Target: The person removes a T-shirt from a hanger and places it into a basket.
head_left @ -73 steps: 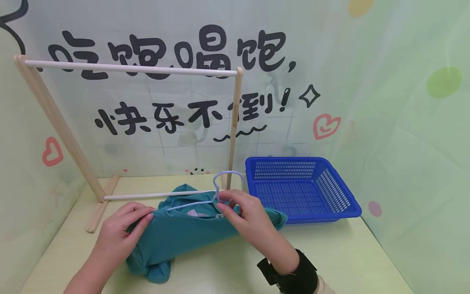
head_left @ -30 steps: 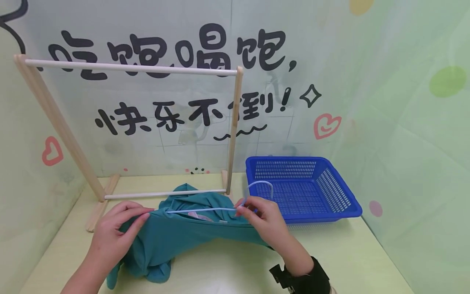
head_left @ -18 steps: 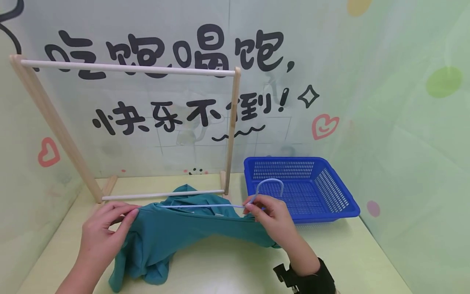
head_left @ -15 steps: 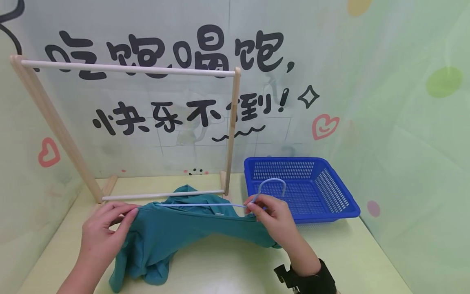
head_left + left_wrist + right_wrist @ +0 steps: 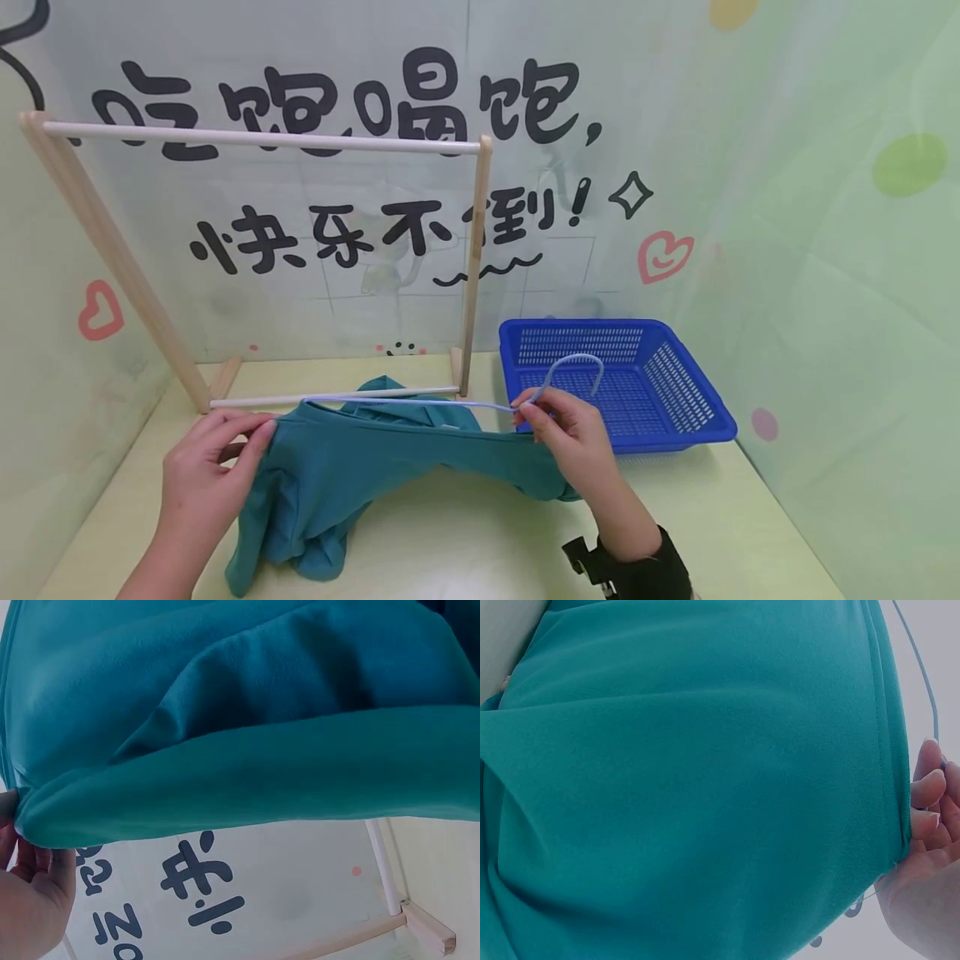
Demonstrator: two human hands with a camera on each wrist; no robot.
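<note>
basket [image 5: 675, 400] right of rack [image 5: 472, 250], shirt [image 5: 360, 475] in front.

I read printed writing only on the backdrop wall [image 5: 675, 125] in my head view. From about ten to one o'clock runs a top line of big black Chinese characters, 吃饱喝饱 [image 5: 337, 104], closed by a comma. Below it, nearer centre, a second black line reads 快乐不倒 [image 5: 330, 237] with an exclamation mark after it. In my left wrist view, at seven o'clock under the cloth, parts of black characters [image 5: 199, 889] show on the same wall, too cropped for me to read. I find no other text.
</note>
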